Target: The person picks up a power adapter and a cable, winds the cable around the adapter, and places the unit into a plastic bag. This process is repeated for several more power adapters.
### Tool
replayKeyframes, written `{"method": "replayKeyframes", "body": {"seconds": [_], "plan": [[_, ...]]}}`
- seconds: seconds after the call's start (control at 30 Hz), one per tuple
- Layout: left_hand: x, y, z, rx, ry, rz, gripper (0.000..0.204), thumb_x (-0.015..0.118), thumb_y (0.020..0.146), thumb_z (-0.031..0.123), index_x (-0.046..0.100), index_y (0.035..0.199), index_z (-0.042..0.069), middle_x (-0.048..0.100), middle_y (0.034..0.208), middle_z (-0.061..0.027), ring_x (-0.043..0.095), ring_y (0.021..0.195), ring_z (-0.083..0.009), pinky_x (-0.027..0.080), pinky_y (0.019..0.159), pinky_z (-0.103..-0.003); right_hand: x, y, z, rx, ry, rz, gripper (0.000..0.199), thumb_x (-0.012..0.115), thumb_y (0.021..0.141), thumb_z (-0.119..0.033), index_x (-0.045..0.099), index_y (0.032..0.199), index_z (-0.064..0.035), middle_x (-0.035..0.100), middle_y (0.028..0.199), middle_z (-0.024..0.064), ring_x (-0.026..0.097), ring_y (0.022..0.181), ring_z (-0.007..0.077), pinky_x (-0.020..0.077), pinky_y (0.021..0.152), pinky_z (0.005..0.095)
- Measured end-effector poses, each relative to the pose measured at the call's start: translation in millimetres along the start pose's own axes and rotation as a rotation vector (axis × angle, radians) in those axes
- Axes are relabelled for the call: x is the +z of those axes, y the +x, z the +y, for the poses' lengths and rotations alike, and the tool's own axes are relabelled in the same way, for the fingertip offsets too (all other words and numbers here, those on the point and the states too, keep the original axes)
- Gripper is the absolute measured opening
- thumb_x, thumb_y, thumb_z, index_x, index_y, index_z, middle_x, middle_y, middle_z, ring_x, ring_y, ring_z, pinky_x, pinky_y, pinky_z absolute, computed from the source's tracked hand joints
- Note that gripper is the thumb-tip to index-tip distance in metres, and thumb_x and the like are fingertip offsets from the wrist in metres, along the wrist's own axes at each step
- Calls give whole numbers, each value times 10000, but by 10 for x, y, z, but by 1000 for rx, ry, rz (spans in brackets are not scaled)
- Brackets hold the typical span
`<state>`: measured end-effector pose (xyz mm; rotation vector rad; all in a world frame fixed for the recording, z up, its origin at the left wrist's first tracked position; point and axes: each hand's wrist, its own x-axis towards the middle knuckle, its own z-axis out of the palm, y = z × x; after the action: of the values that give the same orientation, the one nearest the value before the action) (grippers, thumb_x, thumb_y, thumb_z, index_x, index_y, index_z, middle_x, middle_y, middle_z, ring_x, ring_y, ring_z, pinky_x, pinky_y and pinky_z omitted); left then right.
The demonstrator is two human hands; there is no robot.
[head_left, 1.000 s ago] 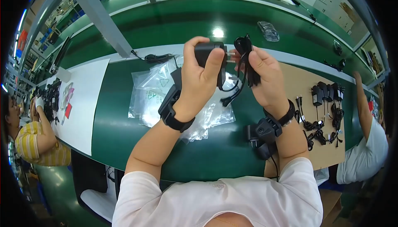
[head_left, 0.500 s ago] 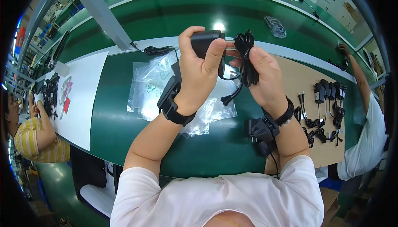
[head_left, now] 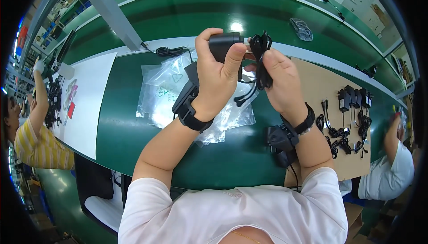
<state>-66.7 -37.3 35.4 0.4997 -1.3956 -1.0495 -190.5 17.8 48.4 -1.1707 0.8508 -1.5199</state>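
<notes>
The light is bright and fairly even, with soft, faint shadows; a white glare spot sits on the far bench (head_left: 196, 16), reflected from overhead; the bags (head_left: 156, 92) throw back scattered glints; the floor (head_left: 62, 199) at lower left has a pale sheen; small lamps (head_left: 4, 91) glow at the left rim; the left hand (head_left: 216, 81) and right hand (head_left: 285, 81) look reasonably sharp; the adapter (head_left: 222, 45) and cable (head_left: 263, 61) are so dark that fine detail sinks into black; the bench's edges bow in fisheye curves; black fills the corners; toward the rim, detail turns small, stretched and soft.
</notes>
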Motion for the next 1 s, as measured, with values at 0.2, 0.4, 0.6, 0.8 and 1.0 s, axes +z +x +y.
{"method": "replayKeyframes", "body": {"seconds": [0.2,0.4,0.6,0.8,1.0], "plan": [[-27,-44,-14,90,95,4,534,652,778,344,339,1091,45,567,806,-66,563,688,-118,458,597,-231,-94,-29,-48,-6,-343,-23,375,415,930,-282,493,1197,-31,590,911,-2,515,744,50,396,634,191],[39,-69,81,139,154,-10,598,733,701,331,361,1072,46,587,834,-76,578,711,-145,479,634,-250,-44,-58,-113,-140,-956,-62,318,407,816,-9,498,1120,14,552,697,192,542,605,306,432,565,341],[101,-131,64,93,265,-22,558,735,715,293,377,1079,68,462,888,-43,491,703,-93,445,598,-216,66,-134,78,-516,-1144,269,390,457,755,70,510,1137,15,567,724,198,573,631,353,461,555,349],[102,-144,-21,64,199,75,602,780,663,233,351,1042,47,520,838,-71,550,708,-128,475,598,-237,74,-155,141,-737,-1227,213,446,499,708,102,451,1152,106,576,790,188,546,633,291,461,576,353],[-11,-2,144,-172,-50,-103,612,792,611,96,369,1054,81,522,848,-47,555,716,-122,492,615,-226,180,-211,48,-700,-1096,209,347,457,741,118,528,1077,71,565,787,199,562,668,321,461,616,325]]}}
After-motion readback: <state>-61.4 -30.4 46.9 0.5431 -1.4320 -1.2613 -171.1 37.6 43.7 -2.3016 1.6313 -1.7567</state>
